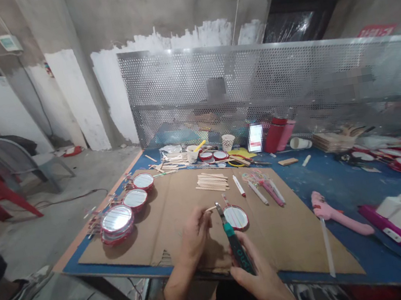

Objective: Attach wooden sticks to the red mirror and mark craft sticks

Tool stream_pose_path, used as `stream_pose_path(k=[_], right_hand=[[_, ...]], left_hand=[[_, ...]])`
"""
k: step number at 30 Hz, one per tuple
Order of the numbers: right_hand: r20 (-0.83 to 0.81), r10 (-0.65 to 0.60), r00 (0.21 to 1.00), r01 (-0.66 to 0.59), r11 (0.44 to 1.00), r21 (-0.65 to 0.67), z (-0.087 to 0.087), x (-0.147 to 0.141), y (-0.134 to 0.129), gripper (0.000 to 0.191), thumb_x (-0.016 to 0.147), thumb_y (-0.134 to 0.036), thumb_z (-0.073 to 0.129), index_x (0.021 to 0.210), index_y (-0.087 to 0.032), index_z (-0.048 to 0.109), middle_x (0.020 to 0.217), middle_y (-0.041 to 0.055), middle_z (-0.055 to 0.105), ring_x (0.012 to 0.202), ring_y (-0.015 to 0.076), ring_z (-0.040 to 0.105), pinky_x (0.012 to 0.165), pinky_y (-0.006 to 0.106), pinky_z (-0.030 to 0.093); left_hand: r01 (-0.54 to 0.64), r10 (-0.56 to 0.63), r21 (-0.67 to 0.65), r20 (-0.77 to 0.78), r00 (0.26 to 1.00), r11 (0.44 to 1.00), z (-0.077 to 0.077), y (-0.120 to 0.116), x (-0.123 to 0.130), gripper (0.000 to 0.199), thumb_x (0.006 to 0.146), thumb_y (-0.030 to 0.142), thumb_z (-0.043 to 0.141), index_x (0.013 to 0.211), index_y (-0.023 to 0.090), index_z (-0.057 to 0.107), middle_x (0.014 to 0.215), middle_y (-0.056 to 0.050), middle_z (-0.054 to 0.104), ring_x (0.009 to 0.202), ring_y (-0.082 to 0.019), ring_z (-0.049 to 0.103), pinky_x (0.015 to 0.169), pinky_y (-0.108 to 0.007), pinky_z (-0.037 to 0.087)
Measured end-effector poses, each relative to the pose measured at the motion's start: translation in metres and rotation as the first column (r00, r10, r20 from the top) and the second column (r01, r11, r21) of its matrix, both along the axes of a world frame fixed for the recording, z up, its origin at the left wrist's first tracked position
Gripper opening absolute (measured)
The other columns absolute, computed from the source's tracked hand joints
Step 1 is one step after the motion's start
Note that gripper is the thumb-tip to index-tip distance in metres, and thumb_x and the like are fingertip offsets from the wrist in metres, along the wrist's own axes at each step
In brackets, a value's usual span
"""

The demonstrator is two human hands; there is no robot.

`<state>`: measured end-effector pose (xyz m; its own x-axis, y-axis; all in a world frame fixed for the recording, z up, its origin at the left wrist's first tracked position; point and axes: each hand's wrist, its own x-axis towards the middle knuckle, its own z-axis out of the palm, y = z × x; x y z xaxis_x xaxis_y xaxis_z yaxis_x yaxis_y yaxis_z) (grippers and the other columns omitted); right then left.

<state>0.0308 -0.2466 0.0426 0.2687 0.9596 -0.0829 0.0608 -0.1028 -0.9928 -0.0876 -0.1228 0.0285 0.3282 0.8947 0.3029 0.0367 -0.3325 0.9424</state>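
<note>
Pinching a thin, pale wooden stick [210, 209] between the fingertips of the left hand [194, 234], nearly closed. Reaching rightward out of that pinch to the metal head of the pliers [235, 244]; too small to tell whether bitten there. Wrapping the fingers of the right hand [259, 269] round the smooth teal-and-black handle. Just beyond the right fingers, partly behind the pliers, a round, glossy disc [237, 217] with a red rim. Farther ahead of the fingers, a flat pile of bare wooden sticks [211, 182] and a white marker [239, 186]. Well left of the left fingers, more red-rimmed shiny discs [117, 218]. Right of the right fingers, a pink plastic glue gun [340, 214]. Beneath the fingers, creased brown cardboard [177, 195] over a blue tabletop [300, 174]. Farthest ahead, perforated metal panel [177, 79].
</note>
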Motion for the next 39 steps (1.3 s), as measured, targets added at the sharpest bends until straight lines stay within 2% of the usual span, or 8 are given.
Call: stream_pose_path(k=[5,9,13,17,25,28,34,39], right_hand=[[-0.017,-0.021,1.0,0.022,0.999,0.025,-0.005,-0.003,-0.001,0.061,0.062,-0.023,0.063,0.122,-0.02,0.056,0.1,0.0054,0.064,0.095,0.0233,0.061,0.091,0.035,0.047],[-0.079,0.032,0.996,-0.03,0.999,0.034,-0.006,0.005,0.004,0.051,0.059,-0.027,0.065,0.109,-0.022,0.06,0.087,0.002,0.062,0.084,0.0205,0.059,0.081,0.032,0.048],[-0.167,0.079,0.983,-0.098,0.99,-0.106,-0.01,0.017,0.013,0.046,0.05,-0.029,0.069,0.095,-0.02,0.063,0.08,0.0015,0.062,0.068,0.0173,0.056,0.066,0.029,0.045],[-0.28,0.076,0.957,-0.129,0.976,-0.174,-0.012,0.024,0.016,0.055,0.045,-0.033,0.07,0.098,-0.02,0.065,0.088,0.0046,0.065,0.066,0.0174,0.056,0.061,0.029,0.043],[-0.349,0.133,0.928,-0.179,0.979,-0.101,0.01,0.019,0.002,0.051,0.054,-0.042,0.069,0.101,-0.02,0.068,0.091,0.0067,0.067,0.078,0.021,0.06,0.068,0.03,0.047],[-0.335,0.147,0.931,-0.175,0.983,-0.056,0.011,0.016,-0.002,0.042,0.064,-0.043,0.066,0.099,-0.02,0.068,0.092,0.0067,0.067,0.078,0.0195,0.061,0.07,0.029,0.048],[-0.166,0.161,0.973,-0.173,0.983,-0.06,0.001,0.01,0.002,0.039,0.059,-0.031,0.064,0.095,-0.019,0.065,0.084,0.0045,0.065,0.069,0.018,0.061,0.059,0.028,0.048],[-0.022,0.043,0.999,-0.046,0.991,-0.124,0.004,0.001,0.004,0.042,0.054,-0.024,0.058,0.095,-0.019,0.065,0.081,0.0025,0.067,0.066,0.0167,0.058,0.06,0.026,0.047]], left_hand=[[-0.043,0.046,0.079,-0.04,0.998,0.996,0.004,-0.002,-0.001,0.034,0.093,0.045,0.041,0.073,0.02,0.053,0.06,0.004,0.046,0.057,-0.012,0.045,0.058,-0.023,0.037],[-0.052,0.057,0.085,-0.06,0.997,0.995,0.005,-0.004,-0.001,0.036,0.093,0.045,0.039,0.067,0.021,0.047,0.059,0.004,0.044,0.058,-0.012,0.046,0.059,-0.023,0.036],[-0.059,0.065,0.097,-0.062,0.996,0.994,0.004,-0.003,0.0,0.039,0.094,0.045,0.037,0.065,0.021,0.045,0.059,0.003,0.045,0.058,-0.012,0.045,0.059,-0.023,0.036],[-0.049,0.055,0.094,-0.06,0.997,0.994,0.002,-0.003,0.001,0.041,0.095,0.046,0.036,0.063,0.021,0.044,0.056,0.004,0.042,0.054,-0.011,0.043,0.056,-0.023,0.034],[-0.056,0.062,0.091,-0.063,0.996,0.994,0.001,-0.008,-0.001,0.043,0.095,0.046,0.035,0.061,0.021,0.043,0.054,0.004,0.041,0.052,-0.011,0.041,0.055,-0.024,0.032],[-0.064,0.07,0.096,-0.064,0.995,0.993,0.003,-0.008,-0.001,0.042,0.095,0.045,0.036,0.061,0.021,0.043,0.054,0.004,0.04,0.052,-0.011,0.041,0.056,-0.024,0.031],[-0.065,0.073,0.107,-0.073,0.995,0.992,0.006,-0.009,-0.001,0.042,0.094,0.045,0.038,0.06,0.021,0.041,0.055,0.004,0.038,0.054,-0.011,0.039,0.057,-0.024,0.031],[-0.04,0.042,0.041,-0.053,0.998,0.998,0.003,-0.007,-0.001,0.043,0.093,0.049,0.038,0.061,0.021,0.04,0.056,0.005,0.039,0.055,-0.011,0.039,0.057,-0.023,0.032]])
